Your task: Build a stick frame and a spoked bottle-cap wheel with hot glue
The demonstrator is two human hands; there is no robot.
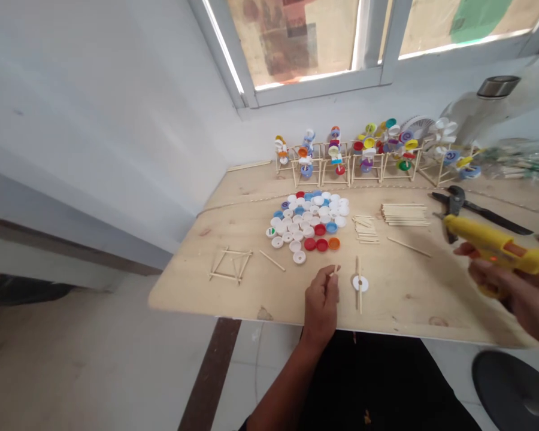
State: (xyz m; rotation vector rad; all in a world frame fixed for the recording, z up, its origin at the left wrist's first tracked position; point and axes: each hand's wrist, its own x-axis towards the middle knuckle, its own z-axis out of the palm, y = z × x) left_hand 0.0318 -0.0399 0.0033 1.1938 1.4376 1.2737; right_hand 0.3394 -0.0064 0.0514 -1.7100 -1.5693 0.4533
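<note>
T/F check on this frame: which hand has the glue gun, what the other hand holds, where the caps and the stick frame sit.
1. The right hand holds a yellow glue gun. True.
2. The left hand holds a bottle cap. False: it pinches a short stick.
3. The pile of bottle caps lies on the floor. False: on the wooden board.
4. A square stick frame lies left of the caps. True.
</note>
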